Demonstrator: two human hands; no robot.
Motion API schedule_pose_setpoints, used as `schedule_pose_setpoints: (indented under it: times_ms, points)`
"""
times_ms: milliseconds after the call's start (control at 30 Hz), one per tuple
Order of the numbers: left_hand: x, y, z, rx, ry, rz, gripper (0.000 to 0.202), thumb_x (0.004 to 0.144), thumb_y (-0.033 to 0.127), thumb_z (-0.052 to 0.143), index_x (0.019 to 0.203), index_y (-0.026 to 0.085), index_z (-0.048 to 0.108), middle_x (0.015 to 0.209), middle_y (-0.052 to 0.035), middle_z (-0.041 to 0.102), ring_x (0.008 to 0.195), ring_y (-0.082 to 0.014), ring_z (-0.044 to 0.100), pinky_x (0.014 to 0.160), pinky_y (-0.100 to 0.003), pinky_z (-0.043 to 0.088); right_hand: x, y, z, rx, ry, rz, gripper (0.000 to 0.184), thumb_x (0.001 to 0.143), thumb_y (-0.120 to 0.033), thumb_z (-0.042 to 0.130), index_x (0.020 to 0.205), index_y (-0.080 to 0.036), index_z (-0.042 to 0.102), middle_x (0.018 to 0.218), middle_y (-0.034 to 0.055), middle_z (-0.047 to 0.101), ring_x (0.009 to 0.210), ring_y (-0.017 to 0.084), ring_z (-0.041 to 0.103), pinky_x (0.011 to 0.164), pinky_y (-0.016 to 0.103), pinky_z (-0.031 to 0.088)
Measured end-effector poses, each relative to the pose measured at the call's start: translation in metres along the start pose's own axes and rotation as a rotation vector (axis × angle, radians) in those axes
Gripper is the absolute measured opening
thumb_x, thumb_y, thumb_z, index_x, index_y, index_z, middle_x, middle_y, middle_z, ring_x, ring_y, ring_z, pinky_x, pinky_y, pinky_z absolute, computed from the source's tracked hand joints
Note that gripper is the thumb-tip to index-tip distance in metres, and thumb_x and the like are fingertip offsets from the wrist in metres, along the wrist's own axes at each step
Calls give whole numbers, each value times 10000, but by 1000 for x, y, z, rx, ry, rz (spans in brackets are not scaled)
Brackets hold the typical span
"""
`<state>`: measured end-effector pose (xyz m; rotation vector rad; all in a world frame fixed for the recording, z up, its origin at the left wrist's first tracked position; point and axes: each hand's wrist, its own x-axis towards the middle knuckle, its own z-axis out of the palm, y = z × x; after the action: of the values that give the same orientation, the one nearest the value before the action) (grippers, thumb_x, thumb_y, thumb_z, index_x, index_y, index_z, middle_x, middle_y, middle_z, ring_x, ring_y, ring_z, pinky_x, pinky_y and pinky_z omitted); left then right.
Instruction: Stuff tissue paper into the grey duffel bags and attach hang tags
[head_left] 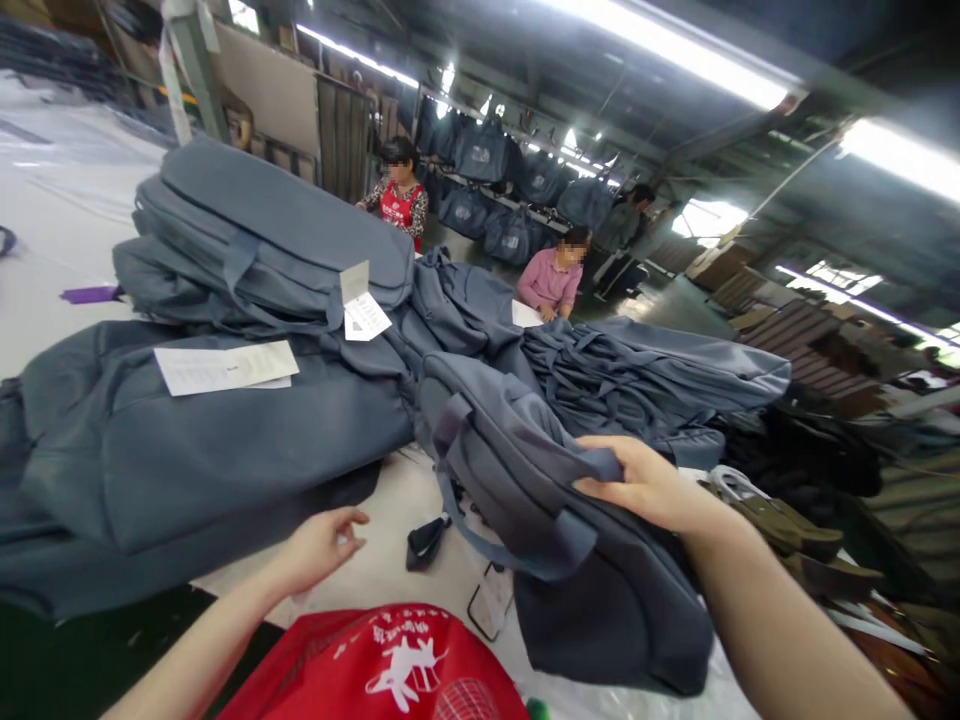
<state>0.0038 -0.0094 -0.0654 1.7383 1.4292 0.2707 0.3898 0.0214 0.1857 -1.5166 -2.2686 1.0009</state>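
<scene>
A blue-grey duffel bag [517, 440] stands tilted on the white table in front of me, its strap loop hanging toward me. My right hand [630, 485] grips its upper right edge, thumb and fingers closed on the fabric. Left of the bag, my left hand [322, 545] hovers over the table with loosely bent fingers apart and nothing in them. Between the two lies a small dark tag-like piece [426, 543] beside the strap. Partly under the bag's near side is a phone-like object with a dark edge [491, 600].
More blue-grey bags [277, 230] lie piled at the left, with white paper tags [229, 367] on them. Folded bags [660, 370] are stacked at right. Two people work beyond the table, one in a pink top [551, 278]. Finished bags [484, 155] hang on a rack behind.
</scene>
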Motion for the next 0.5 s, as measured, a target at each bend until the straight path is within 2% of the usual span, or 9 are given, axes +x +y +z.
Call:
schedule_pose_setpoints:
  times_ms: [67,133,200,267,333,367,433,500]
  points:
    - [-9,-31,-28,-25,222,-121,446,782,504,462,1018,184,664,765,-30,681,736,-220,649,720,-314,483,-5,-30,-31,-31,-128,-2,417,797,-463,666,1068,-147,698,945,61,719,830,223,671,758,299,535]
    - [-21,-48,-54,-40,408,-201,477,760,582,469,952,187,658,660,-11,633,654,-218,631,654,-310,475,-1,-54,-57,-47,-250,20,444,799,-507,658,1081,-167,709,956,61,727,835,226,683,736,296,546]
    - [-31,-55,-73,-124,542,-247,509,757,615,477,989,191,636,587,15,586,587,-205,608,597,-298,465,13,-70,-77,-84,-307,33,452,803,-531,648,1100,-196,711,972,46,729,865,222,683,739,297,548]
    - [-37,-56,-81,-270,619,-256,552,790,625,446,1106,199,598,596,27,593,559,-193,593,556,-283,461,34,-75,-84,-143,-331,17,448,789,-527,664,1111,-218,710,987,29,731,891,223,679,761,303,545]
    - [-36,-60,-81,-345,631,-239,571,818,622,402,1165,204,579,709,6,661,629,-196,621,586,-282,486,60,-69,-76,-182,-377,-26,439,790,-496,673,1126,-214,703,998,24,732,901,229,676,791,307,541]
    - [-35,-63,-78,-326,614,-235,564,827,614,376,1145,204,596,801,-16,696,710,-205,645,644,-288,505,74,-62,-65,-192,-413,-56,429,803,-472,665,1137,-204,694,1009,26,731,909,231,675,809,307,537]
    - [-33,-73,-71,-223,558,-258,536,822,589,358,1044,200,653,958,-54,722,881,-235,658,785,-306,510,99,-38,-32,-205,-481,-114,382,840,-400,623,1151,-186,679,1038,28,725,941,226,669,849,301,522]
    - [-35,-85,-62,-136,502,-305,481,791,562,396,922,208,694,978,-67,731,935,-261,655,844,-323,496,120,-7,11,-223,-482,-162,340,848,-316,587,1149,-185,674,1067,32,718,984,221,662,890,300,507]
